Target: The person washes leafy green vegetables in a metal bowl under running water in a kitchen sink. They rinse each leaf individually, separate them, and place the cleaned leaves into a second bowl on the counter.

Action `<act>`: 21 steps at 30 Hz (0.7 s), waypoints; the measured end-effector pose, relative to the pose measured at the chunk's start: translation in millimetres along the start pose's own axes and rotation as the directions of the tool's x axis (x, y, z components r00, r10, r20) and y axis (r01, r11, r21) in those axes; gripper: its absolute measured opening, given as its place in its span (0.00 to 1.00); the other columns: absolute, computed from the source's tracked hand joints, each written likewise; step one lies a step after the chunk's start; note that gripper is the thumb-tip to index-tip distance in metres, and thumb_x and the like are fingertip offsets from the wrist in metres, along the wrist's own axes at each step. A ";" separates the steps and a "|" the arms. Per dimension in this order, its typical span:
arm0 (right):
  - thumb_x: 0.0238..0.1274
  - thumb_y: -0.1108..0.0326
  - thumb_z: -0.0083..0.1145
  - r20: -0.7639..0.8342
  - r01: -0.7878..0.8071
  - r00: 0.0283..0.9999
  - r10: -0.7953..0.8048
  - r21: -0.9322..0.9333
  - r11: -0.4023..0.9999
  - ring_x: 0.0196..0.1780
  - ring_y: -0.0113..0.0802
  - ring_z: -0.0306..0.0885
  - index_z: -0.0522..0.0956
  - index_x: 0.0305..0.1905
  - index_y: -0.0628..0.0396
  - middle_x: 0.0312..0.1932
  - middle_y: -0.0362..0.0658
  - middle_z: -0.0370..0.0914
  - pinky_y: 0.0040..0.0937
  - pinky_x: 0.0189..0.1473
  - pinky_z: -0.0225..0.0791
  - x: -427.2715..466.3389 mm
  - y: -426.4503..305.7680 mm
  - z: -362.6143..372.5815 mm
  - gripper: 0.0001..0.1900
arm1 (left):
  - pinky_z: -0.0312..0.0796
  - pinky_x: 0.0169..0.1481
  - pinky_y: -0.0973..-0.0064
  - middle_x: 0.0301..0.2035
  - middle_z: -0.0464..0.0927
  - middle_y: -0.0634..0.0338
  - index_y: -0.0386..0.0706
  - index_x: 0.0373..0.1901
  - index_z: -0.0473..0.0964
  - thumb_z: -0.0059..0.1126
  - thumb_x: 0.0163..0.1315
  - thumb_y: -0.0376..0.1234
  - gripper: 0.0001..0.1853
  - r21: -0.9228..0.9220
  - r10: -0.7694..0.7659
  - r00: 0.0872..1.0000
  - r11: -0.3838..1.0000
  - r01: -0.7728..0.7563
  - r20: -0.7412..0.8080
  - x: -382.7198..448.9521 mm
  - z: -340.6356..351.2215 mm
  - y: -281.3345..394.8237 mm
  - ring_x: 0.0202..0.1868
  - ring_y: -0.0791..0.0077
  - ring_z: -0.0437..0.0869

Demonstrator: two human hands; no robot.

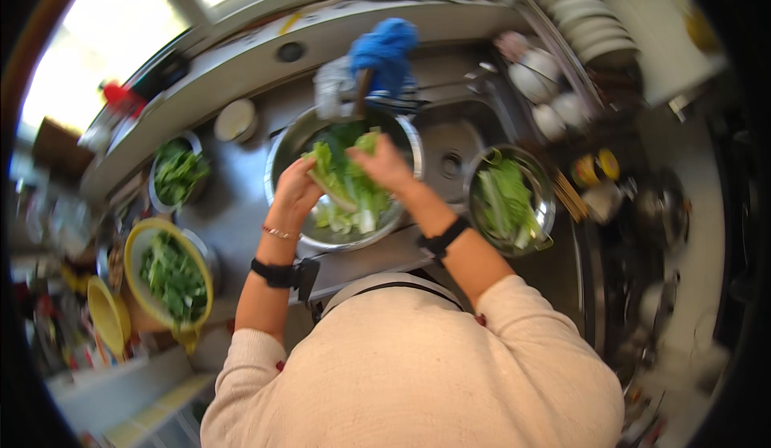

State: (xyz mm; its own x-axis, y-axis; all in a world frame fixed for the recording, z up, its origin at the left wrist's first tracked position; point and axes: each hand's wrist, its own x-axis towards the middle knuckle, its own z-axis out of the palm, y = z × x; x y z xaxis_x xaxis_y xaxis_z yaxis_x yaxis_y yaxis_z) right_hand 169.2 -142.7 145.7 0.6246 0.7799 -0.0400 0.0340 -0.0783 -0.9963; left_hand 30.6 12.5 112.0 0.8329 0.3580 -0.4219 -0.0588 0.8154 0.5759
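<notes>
Both hands are over a large stainless-steel basin [274, 171] that holds green leafy vegetables [364, 207] with pale stems. My left hand [295, 190] grips a long lettuce-like leaf [332, 186] near the basin's left side, its thumb and fingers closed on the leaf. Across from it, my right hand [385, 164] pinches a piece of light green leaf [367, 141] above the basin's right half. Motion blurs the fingertips. Darker green [346, 135] shows at the far side of the basin.
A steel bowl of long leaves [506, 198] stands at right, beside the sink [452, 147]. Left are a bowl of greens [177, 174] and a yellow-rimmed colander of greens [171, 273]. A blue cloth [385, 50] hangs behind the basin. Stacked plates [590, 23] sit at upper right.
</notes>
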 end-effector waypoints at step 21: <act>0.58 0.67 0.57 -0.598 -0.531 0.786 0.155 -0.527 0.663 0.65 0.57 0.67 0.60 0.69 0.59 0.64 0.62 0.67 0.46 0.65 0.62 -148.3 6.6 -267.6 0.34 | 0.77 0.50 0.71 0.42 0.80 0.57 0.40 0.47 0.75 0.53 0.69 0.31 0.08 0.302 0.047 0.995 0.953 -0.017 -0.091 -29.0 -9.2 -1.7 0.40 0.70 0.83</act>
State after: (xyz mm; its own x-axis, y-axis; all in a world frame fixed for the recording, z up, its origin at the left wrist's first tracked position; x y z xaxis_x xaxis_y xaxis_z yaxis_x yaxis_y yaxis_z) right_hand 285.6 -425.1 165.3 0.9629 0.2299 -0.1412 0.1015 -0.7935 -0.6000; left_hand 1.5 4.9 116.8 0.7756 0.4358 -0.4566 0.0957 0.6338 0.7675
